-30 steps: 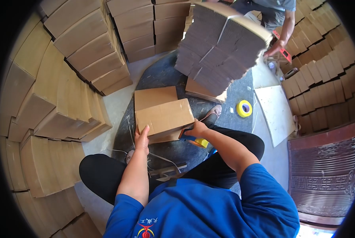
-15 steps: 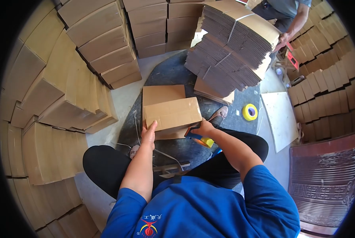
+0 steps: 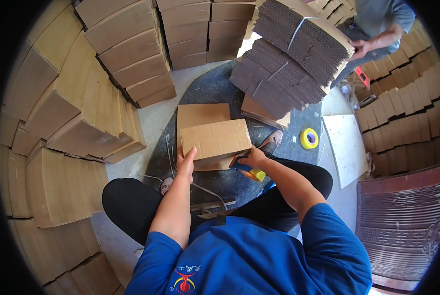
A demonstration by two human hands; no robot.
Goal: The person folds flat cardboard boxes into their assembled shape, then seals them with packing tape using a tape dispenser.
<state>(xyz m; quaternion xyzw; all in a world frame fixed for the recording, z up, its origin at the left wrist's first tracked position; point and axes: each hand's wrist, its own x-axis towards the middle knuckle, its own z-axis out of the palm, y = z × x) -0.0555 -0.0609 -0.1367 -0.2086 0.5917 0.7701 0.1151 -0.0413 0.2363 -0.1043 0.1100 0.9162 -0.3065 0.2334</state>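
Note:
A closed cardboard box (image 3: 215, 137) is between my two hands, over a larger piece of cardboard (image 3: 202, 112) on the dark mat. My left hand (image 3: 185, 164) grips the box at its near left edge, thumb up along the side. At the near right corner, my right hand (image 3: 254, 157) is closed round a blue tape dispenser (image 3: 239, 166) loaded with a yellow tape roll; its fingers are right by the box. A separate yellow roll of tape (image 3: 309, 138) lies on the mat to the right.
Strapped bundles of flat cardboard (image 3: 284, 69) stand tall ahead, with a person's hand (image 3: 361, 49) on the top one. Stacked boxes (image 3: 65, 132) line the left, and more cardboard (image 3: 402, 103) fills the right. A white board (image 3: 345, 147) lies on the floor near a brown slatted piece (image 3: 402, 221).
The other person has shifted right and come further into view, with the top cardboard bundle shifting slightly right. My hands and the box have barely moved.

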